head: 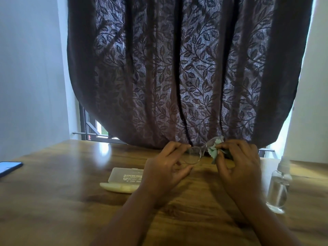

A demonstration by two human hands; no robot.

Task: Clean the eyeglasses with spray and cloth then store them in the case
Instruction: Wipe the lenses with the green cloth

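Clear-framed eyeglasses are held up above the wooden table, just in front of the curtain. My left hand pinches the frame at its left lens. My right hand pinches a pale green cloth around the right lens, which is mostly hidden by the cloth and fingers. An open, translucent white glasses case lies on the table below my left hand. A clear spray bottle stands upright at the right.
A dark phone lies at the table's left edge. A dark leaf-patterned curtain hangs right behind the table's far edge. White walls flank it on both sides.
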